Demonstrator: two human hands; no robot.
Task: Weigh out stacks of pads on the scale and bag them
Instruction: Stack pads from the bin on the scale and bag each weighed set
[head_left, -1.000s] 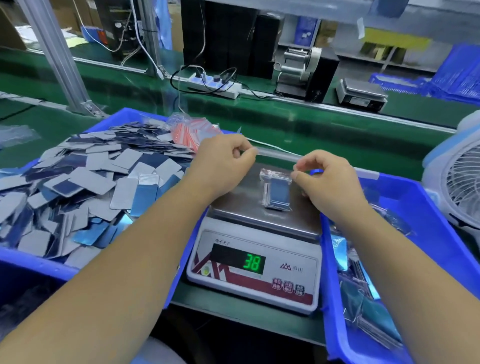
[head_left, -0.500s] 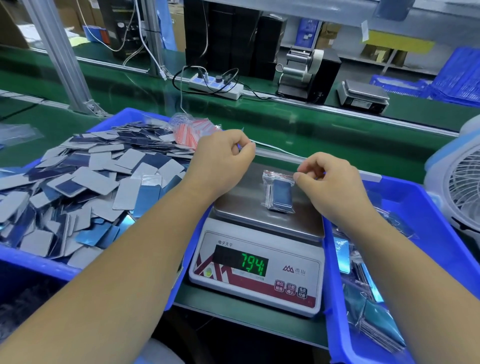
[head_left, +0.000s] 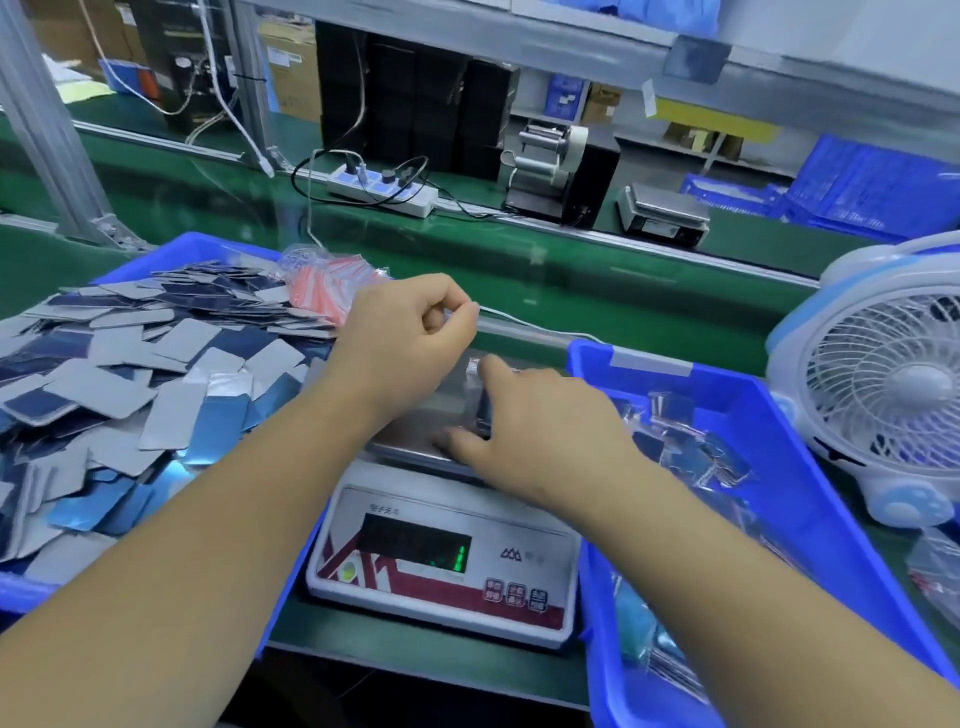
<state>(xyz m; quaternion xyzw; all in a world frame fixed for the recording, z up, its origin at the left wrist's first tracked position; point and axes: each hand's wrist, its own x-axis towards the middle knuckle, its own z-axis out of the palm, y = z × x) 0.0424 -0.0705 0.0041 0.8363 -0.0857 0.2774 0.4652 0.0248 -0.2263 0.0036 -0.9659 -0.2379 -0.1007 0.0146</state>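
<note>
A small clear bag with a dark blue stack of pads (head_left: 484, 411) lies on the steel platform of the scale (head_left: 410, 434). My right hand (head_left: 540, 431) covers it and grips it between thumb and forefinger. My left hand (head_left: 410, 338) hovers over the platform's back left corner with fingers curled and thumb against forefinger; I cannot make out whether it pinches anything. The scale's display (head_left: 415, 545) is blurred and mostly dark. A big heap of loose grey and blue pads (head_left: 130, 395) fills the blue bin (head_left: 192, 244) on the left.
A blue bin (head_left: 769, 447) to the right of the scale holds several bagged stacks. A bundle of red-striped empty bags (head_left: 332, 283) lies at the back of the pad heap. A white fan (head_left: 883, 384) stands far right. Behind runs a green conveyor (head_left: 571, 270) with a power strip (head_left: 384, 189).
My right hand has dropped from pinching the bag's top edge to covering and gripping the bag. The scale reading went from 38 to 794 to a nearly dark display. My left hand barely moved.
</note>
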